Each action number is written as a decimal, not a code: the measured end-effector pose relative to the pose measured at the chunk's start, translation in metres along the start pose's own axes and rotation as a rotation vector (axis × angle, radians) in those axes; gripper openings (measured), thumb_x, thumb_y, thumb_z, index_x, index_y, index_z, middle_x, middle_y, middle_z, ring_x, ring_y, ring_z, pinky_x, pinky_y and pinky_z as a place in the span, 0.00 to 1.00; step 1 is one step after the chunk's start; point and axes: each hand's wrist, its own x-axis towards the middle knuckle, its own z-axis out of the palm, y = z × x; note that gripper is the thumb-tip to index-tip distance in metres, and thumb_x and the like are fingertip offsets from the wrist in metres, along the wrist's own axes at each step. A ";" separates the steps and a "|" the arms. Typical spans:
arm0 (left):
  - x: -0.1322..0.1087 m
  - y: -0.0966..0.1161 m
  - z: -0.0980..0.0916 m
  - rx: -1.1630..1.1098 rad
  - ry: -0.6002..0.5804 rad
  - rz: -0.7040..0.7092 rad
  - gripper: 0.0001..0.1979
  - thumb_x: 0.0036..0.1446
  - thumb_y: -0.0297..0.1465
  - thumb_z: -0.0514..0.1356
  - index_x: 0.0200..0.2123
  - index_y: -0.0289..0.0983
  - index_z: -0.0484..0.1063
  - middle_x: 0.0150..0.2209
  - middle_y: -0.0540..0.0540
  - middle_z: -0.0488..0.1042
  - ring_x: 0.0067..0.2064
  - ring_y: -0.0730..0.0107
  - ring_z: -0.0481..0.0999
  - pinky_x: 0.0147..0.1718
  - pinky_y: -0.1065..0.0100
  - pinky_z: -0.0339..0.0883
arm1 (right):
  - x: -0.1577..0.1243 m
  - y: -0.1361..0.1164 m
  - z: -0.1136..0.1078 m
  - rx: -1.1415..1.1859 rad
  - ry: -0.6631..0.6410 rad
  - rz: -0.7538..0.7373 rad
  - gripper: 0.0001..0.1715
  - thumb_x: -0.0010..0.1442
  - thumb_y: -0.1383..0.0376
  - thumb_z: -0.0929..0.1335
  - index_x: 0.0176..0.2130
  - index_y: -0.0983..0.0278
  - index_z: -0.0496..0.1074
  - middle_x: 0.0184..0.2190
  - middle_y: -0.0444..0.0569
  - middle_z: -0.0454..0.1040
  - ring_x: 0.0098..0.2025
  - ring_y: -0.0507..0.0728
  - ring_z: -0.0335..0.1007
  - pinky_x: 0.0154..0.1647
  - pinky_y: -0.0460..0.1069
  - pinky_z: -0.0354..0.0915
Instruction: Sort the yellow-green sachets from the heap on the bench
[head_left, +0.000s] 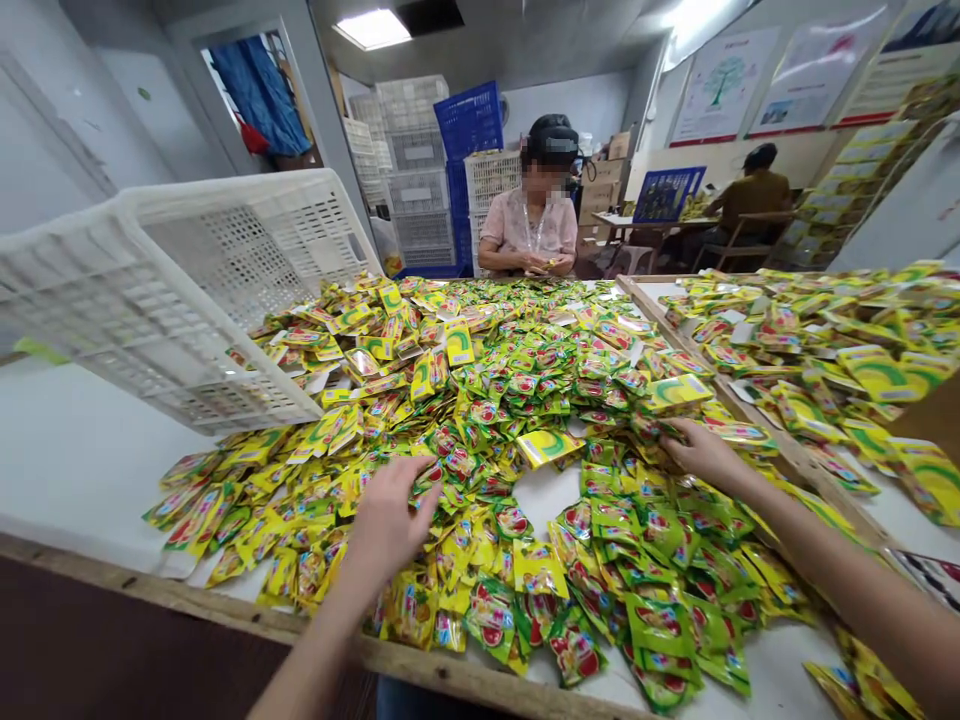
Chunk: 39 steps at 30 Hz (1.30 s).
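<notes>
Small green and yellow candy packets (510, 380) with red fruit pictures lie heaped over the white table (71, 430). My left hand (391, 515) reaches into the near middle of the heap. Its thumb and forefinger are apart, close to some green packets (454, 460); the other fingers are partly hidden. Farther right, my right hand (701, 452) rests at the heap with its fingertips among green packets (649, 430), so their grip is hidden. Between the hands lies a yellow small box (547, 447), and another yellow box (679, 392) sits just beyond my right hand.
A white plastic crate (247, 350) leans tipped at the left, with yellow boxes at its mouth. A wooden divider (697, 350) separates more yellow boxes (877, 370) on the right. Across the table sits a co-worker (529, 225); another person (757, 200) sits farther back. Stacked crates (420, 180) stand behind.
</notes>
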 end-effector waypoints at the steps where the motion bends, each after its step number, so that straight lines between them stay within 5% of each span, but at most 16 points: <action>1: 0.017 -0.013 -0.002 0.067 -0.045 -0.083 0.14 0.58 0.34 0.53 0.46 0.37 0.68 0.43 0.42 0.74 0.46 0.59 0.73 0.48 0.57 0.66 | -0.004 0.004 -0.003 0.008 0.009 -0.003 0.16 0.50 0.66 0.62 0.37 0.65 0.75 0.36 0.57 0.79 0.40 0.66 0.74 0.37 0.54 0.66; 3: 0.050 -0.034 -0.003 0.166 -0.116 -0.207 0.14 0.58 0.32 0.52 0.46 0.35 0.69 0.43 0.40 0.74 0.46 0.57 0.73 0.48 0.56 0.65 | -0.013 0.007 -0.008 0.021 0.041 -0.005 0.17 0.50 0.63 0.62 0.36 0.65 0.75 0.32 0.56 0.79 0.35 0.65 0.74 0.33 0.54 0.66; 6: 0.088 -0.046 0.005 0.184 -0.202 -0.216 0.12 0.57 0.27 0.52 0.43 0.36 0.71 0.43 0.41 0.75 0.46 0.58 0.73 0.48 0.59 0.65 | -0.032 0.001 -0.014 0.130 0.118 0.022 0.19 0.48 0.56 0.63 0.34 0.64 0.75 0.28 0.55 0.79 0.30 0.64 0.73 0.30 0.54 0.65; 9: 0.112 -0.036 0.026 0.165 -0.293 -0.178 0.11 0.59 0.26 0.52 0.42 0.37 0.72 0.44 0.44 0.75 0.47 0.64 0.73 0.48 0.65 0.66 | -0.055 -0.019 -0.019 0.395 0.099 0.115 0.23 0.44 0.48 0.66 0.30 0.63 0.76 0.26 0.53 0.79 0.29 0.64 0.73 0.30 0.54 0.66; 12: 0.129 -0.022 0.053 0.169 -0.337 -0.199 0.12 0.61 0.32 0.54 0.46 0.36 0.69 0.49 0.43 0.71 0.48 0.63 0.72 0.48 0.59 0.67 | -0.077 -0.046 -0.023 0.604 0.005 0.189 0.24 0.41 0.47 0.69 0.30 0.62 0.77 0.28 0.52 0.80 0.32 0.64 0.75 0.31 0.53 0.67; 17: 0.144 -0.014 0.084 0.179 -0.339 -0.307 0.16 0.59 0.36 0.58 0.48 0.35 0.67 0.48 0.43 0.70 0.46 0.63 0.73 0.43 0.57 0.70 | -0.095 -0.066 -0.021 0.602 0.029 0.064 0.18 0.43 0.49 0.70 0.26 0.61 0.74 0.26 0.51 0.78 0.32 0.63 0.74 0.32 0.53 0.68; 21: 0.144 -0.018 0.068 0.154 -0.176 -0.330 0.10 0.61 0.33 0.55 0.42 0.33 0.70 0.41 0.43 0.73 0.41 0.65 0.74 0.40 0.60 0.70 | -0.099 -0.060 -0.019 0.634 0.086 0.079 0.19 0.46 0.48 0.69 0.27 0.61 0.71 0.24 0.49 0.75 0.28 0.59 0.71 0.25 0.50 0.67; 25: 0.128 -0.010 0.034 0.132 0.056 -0.348 0.15 0.64 0.30 0.45 0.41 0.29 0.68 0.35 0.38 0.75 0.35 0.61 0.76 0.35 0.60 0.70 | -0.105 -0.076 -0.013 0.878 -0.086 0.149 0.23 0.48 0.46 0.69 0.33 0.62 0.68 0.21 0.41 0.69 0.18 0.51 0.64 0.15 0.45 0.61; 28: 0.092 0.015 0.015 0.075 0.223 -0.082 0.12 0.64 0.32 0.47 0.41 0.36 0.69 0.38 0.42 0.77 0.40 0.66 0.76 0.41 0.64 0.69 | -0.110 -0.109 -0.001 1.137 -0.262 0.244 0.26 0.47 0.47 0.71 0.38 0.62 0.67 0.22 0.38 0.69 0.15 0.47 0.61 0.12 0.42 0.55; 30: 0.061 0.037 0.009 0.044 0.423 0.457 0.10 0.61 0.29 0.50 0.39 0.40 0.71 0.36 0.46 0.78 0.40 0.67 0.76 0.43 0.65 0.68 | -0.115 -0.134 0.008 1.319 -0.371 0.284 0.26 0.43 0.49 0.73 0.35 0.63 0.67 0.22 0.39 0.70 0.15 0.46 0.63 0.13 0.41 0.55; 32: 0.034 0.058 0.008 0.088 0.497 0.840 0.12 0.62 0.27 0.50 0.41 0.39 0.72 0.36 0.46 0.79 0.41 0.68 0.76 0.43 0.66 0.68 | -0.120 -0.156 0.015 1.486 -0.468 0.308 0.26 0.40 0.50 0.75 0.30 0.64 0.66 0.23 0.40 0.72 0.17 0.46 0.65 0.16 0.42 0.60; 34: 0.015 0.074 0.011 0.139 0.431 0.931 0.13 0.62 0.25 0.48 0.42 0.36 0.72 0.39 0.43 0.79 0.43 0.67 0.76 0.43 0.66 0.70 | -0.127 -0.171 0.020 1.592 -0.524 0.334 0.25 0.39 0.52 0.76 0.29 0.64 0.66 0.25 0.42 0.74 0.18 0.46 0.65 0.17 0.42 0.62; 39: -0.006 0.088 0.023 0.145 0.280 0.827 0.14 0.62 0.23 0.46 0.40 0.30 0.71 0.40 0.38 0.79 0.43 0.64 0.78 0.40 0.66 0.74 | -0.141 -0.174 0.028 1.648 -0.448 0.400 0.23 0.40 0.54 0.77 0.31 0.64 0.69 0.30 0.46 0.77 0.28 0.52 0.71 0.21 0.42 0.64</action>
